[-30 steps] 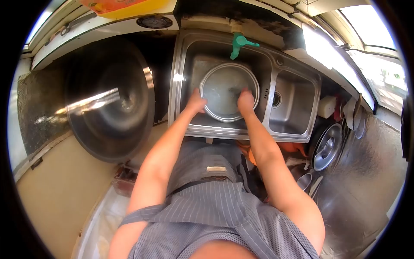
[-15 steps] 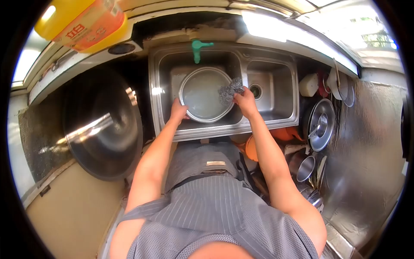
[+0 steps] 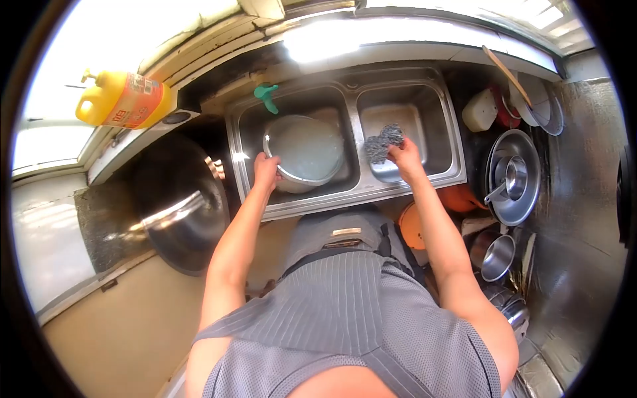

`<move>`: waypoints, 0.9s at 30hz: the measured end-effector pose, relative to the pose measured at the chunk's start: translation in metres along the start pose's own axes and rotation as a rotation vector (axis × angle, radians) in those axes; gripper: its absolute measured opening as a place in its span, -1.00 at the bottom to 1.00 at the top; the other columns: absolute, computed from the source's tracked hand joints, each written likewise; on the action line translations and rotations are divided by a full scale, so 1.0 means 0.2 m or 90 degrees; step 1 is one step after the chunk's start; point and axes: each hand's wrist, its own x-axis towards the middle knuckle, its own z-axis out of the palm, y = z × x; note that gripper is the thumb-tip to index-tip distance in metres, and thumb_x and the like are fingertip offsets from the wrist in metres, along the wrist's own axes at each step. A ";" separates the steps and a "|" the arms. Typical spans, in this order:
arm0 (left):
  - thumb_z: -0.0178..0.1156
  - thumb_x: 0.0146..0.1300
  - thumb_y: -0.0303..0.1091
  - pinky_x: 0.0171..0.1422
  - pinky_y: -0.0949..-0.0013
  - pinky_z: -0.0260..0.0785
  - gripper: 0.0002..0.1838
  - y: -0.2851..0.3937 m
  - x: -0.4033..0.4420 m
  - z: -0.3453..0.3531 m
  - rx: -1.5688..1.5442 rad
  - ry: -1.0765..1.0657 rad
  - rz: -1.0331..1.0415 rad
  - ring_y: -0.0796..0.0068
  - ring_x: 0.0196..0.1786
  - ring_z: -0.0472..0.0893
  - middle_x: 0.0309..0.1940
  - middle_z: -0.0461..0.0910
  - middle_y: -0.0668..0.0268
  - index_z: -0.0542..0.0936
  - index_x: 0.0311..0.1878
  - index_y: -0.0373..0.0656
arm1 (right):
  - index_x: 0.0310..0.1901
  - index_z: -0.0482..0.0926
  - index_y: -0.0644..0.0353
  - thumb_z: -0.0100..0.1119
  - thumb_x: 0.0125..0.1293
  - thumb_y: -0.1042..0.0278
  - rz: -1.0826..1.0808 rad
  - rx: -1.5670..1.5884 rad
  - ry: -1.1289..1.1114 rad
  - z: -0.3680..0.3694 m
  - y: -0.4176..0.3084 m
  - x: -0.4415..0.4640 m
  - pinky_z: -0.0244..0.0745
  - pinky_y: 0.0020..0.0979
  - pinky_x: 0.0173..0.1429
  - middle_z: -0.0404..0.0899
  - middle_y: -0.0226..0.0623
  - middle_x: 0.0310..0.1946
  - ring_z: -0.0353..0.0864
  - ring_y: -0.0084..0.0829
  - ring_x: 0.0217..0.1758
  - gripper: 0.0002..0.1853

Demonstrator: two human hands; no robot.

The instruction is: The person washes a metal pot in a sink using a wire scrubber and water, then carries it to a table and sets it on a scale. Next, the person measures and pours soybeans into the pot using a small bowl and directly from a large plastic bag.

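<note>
Head view: the right hand (image 3: 406, 159) pinches a grey mesh scourer (image 3: 380, 147), out of the water over the right basin (image 3: 436, 142). The left hand's (image 3: 266, 172) grip closes on the rim of a metal pot (image 3: 292, 186), seemingly tilted in the left basin (image 3: 249, 131). Cloudy water (image 3: 306, 142) remains unemptied. Between them stands the divider (image 3: 356, 132); beyond, a green tap (image 3: 267, 98) and yellow bottle (image 3: 133, 99).

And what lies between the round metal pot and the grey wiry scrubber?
Between pot and scrubber, the head view shows a strip of steel basin, then the sink divider.
</note>
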 end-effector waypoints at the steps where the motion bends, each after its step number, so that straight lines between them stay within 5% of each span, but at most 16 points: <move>1: 0.09 0.05 -0.51 -0.64 0.31 0.46 -0.75 0.04 -0.02 0.01 0.018 0.009 -0.005 0.43 -0.65 0.46 -0.51 0.45 0.18 0.35 -0.17 -0.28 | 0.00 0.44 0.28 0.03 0.29 0.64 -0.002 0.005 0.018 -0.05 0.01 0.00 0.63 -0.46 -0.14 0.55 -0.30 -0.17 0.59 -0.49 -0.19 -0.74; 9: 0.16 0.17 -0.46 -0.57 0.29 0.55 -0.77 0.24 -0.15 0.06 0.126 0.019 -0.021 0.44 -0.62 0.52 -0.49 0.49 0.22 0.34 -0.16 -0.24 | -0.02 0.46 0.29 0.05 0.29 0.61 0.022 0.020 0.043 -0.27 -0.06 0.01 0.63 -0.44 -0.11 0.55 -0.29 -0.20 0.59 -0.47 -0.20 -0.77; 19: 0.19 0.25 -0.43 -0.61 0.43 0.51 -0.86 0.49 -0.43 -0.01 0.213 0.044 0.020 0.54 -0.58 0.49 -0.51 0.46 0.31 0.41 -0.27 -0.20 | -0.17 0.45 0.42 0.14 0.24 0.59 -0.018 -0.087 0.042 -0.38 0.06 0.14 0.63 -0.51 -0.39 0.43 -0.30 -0.40 0.57 -0.49 -0.46 -0.84; 27: 0.22 0.22 -0.44 -0.63 0.49 0.45 -0.85 0.60 -0.66 -0.02 0.325 0.069 0.069 0.62 -0.61 0.46 -0.55 0.44 0.38 0.43 -0.29 -0.22 | -0.13 0.44 0.44 0.17 0.25 0.56 -0.011 -0.151 0.014 -0.33 0.15 0.16 0.63 -0.50 -0.43 0.43 -0.29 -0.39 0.55 -0.49 -0.41 -0.80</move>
